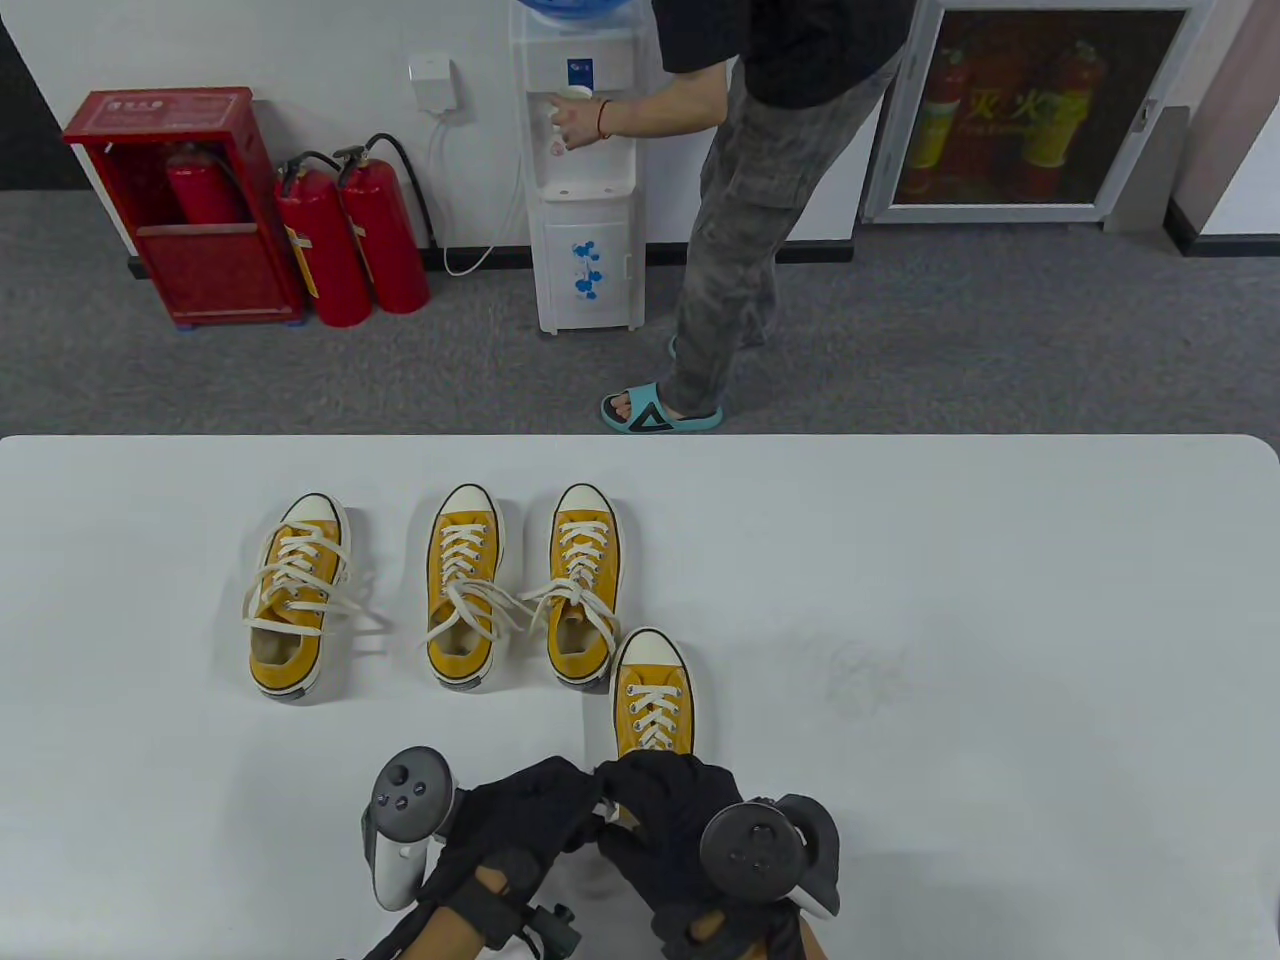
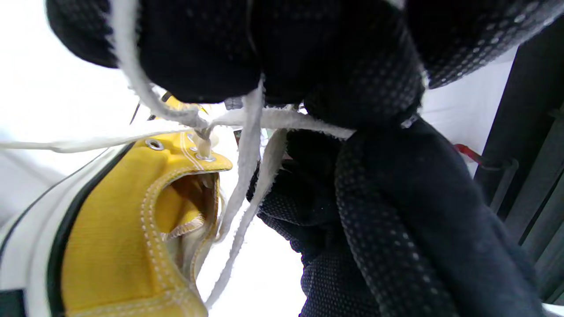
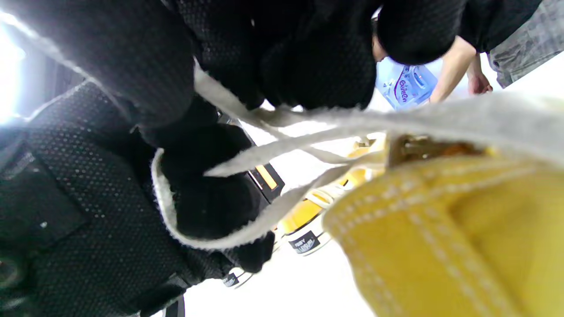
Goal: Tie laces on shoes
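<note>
1. Your left hand [image 1: 520, 820] and your right hand [image 1: 670, 810] meet over the back end of the near yellow shoe [image 1: 655, 700], right at the near edge of the white counter [image 1: 950, 620].
2. Your left hand's grip is closed on the white laces [image 2: 246, 145]. In the left wrist view, the laces run up from the top holes of the shoe and into your curled fingers [image 2: 198, 53].
3. Your right hand's grip is closed on the laces too. In the right wrist view, one lace makes a loop around a dark fingertip [image 3: 207, 207].
4. The near shoe sits with its white toe pointing away from you. Its front laces are crossed and neat.
5. Three more yellow shoes stand in a row farther back: a left shoe [image 1: 293, 595], a middle shoe [image 1: 465, 585] and a right shoe [image 1: 582, 585]. Their laces lie loose.
6. The middle shoe and the right shoe are close together. The left shoe is a bit apart.
7. Behind the counter, a person [image 1: 740, 200] stands at a water cooler [image 1: 585, 170]. Red fire extinguishers [image 1: 350, 240] stand by the wall.
</note>
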`<state>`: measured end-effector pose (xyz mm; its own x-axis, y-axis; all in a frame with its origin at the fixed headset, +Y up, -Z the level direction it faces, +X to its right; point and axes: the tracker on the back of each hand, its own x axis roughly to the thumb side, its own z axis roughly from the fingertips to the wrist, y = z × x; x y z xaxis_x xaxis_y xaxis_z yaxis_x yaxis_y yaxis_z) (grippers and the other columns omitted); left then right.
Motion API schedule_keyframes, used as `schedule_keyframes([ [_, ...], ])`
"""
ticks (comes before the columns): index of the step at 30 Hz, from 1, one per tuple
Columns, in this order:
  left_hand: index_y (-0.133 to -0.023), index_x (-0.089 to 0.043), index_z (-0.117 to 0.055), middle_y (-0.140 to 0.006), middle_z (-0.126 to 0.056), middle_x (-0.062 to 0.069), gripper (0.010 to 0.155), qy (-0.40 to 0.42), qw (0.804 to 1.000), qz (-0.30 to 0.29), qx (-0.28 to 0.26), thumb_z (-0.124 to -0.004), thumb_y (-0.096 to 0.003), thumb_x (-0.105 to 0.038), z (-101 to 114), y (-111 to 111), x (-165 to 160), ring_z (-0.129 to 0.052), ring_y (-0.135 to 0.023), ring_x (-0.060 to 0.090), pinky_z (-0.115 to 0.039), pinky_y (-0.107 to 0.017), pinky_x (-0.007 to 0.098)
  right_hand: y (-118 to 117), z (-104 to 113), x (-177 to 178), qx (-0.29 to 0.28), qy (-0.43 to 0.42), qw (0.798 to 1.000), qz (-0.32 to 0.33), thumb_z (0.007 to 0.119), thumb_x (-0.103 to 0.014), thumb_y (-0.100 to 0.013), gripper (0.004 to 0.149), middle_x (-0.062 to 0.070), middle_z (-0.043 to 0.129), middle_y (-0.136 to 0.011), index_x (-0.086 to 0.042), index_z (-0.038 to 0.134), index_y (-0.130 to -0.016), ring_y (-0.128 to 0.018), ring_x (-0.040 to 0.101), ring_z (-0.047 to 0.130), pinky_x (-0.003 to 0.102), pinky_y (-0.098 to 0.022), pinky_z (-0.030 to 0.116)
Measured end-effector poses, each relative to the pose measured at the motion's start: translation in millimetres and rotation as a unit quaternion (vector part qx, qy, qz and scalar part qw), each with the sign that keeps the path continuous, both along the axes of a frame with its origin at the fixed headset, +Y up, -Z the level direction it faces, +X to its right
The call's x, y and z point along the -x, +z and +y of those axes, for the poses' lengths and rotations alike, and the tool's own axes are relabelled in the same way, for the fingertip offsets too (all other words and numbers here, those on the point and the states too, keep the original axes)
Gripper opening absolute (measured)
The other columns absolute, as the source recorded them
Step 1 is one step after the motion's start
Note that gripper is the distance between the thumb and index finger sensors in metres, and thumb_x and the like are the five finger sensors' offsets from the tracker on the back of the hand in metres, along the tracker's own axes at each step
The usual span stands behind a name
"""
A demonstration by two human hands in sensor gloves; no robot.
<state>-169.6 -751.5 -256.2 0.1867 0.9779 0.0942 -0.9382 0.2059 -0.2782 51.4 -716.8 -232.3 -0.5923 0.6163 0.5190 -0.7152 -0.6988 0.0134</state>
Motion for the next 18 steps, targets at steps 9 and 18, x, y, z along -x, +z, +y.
schedule_keyframes([
  [9,-0.057,-0.029,-0.103,-0.060,-0.100,0.002,0.039,-0.054,0.998,0.012,-0.035,-0.079,-0.0473,-0.059,7,1,0,-0.100,-0.041,0.026,-0.081,-0.048,0.056,5,1,2,-0.046,0.005,0.997,-0.062,0.089,-0.038,-0.042,0.046,0.006,0.088,-0.083,-0.017,0.092,-0.083,-0.058,0.025,0.096,0.058,-0.060,0.068],
  [18,-0.068,-0.030,-0.101,-0.068,-0.100,0.001,0.046,-0.086,0.993,0.031,-0.072,-0.077,-0.0462,-0.063,12,5,0,-0.101,-0.049,0.026,-0.081,-0.052,0.055,-1,7,-20,0.010,-0.103,0.990,-0.092,0.087,-0.040,-0.044,0.039,0.003,0.087,-0.082,-0.022,0.093,-0.077,-0.059,0.025,0.094,0.059,-0.062,0.066],
])
